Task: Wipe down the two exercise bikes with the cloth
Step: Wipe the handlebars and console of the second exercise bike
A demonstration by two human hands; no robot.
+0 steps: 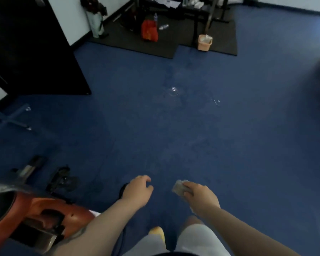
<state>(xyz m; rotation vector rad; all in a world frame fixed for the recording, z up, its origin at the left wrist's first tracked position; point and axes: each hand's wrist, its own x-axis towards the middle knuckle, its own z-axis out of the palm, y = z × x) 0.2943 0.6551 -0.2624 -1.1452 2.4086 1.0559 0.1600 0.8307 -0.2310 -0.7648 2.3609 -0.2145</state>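
My right hand (201, 195) grips a folded grey cloth (179, 187) low over the blue floor at bottom centre. To its left, my left hand (139, 191) hangs with loosely curled fingers and holds nothing. An orange and black exercise bike (50, 213) fills the bottom left corner, beside my left forearm; its black pedal (61, 179) sticks out toward the floor. A second bike is out of view.
Blue carpet (192, 126) stretches ahead. A black mat (155, 48) at the back carries a bench frame, a red bag (149, 31), bottles and a peach waste bin (205, 42). A dark door (26, 52) stands at left, with a blue stand base (9, 121) below it.
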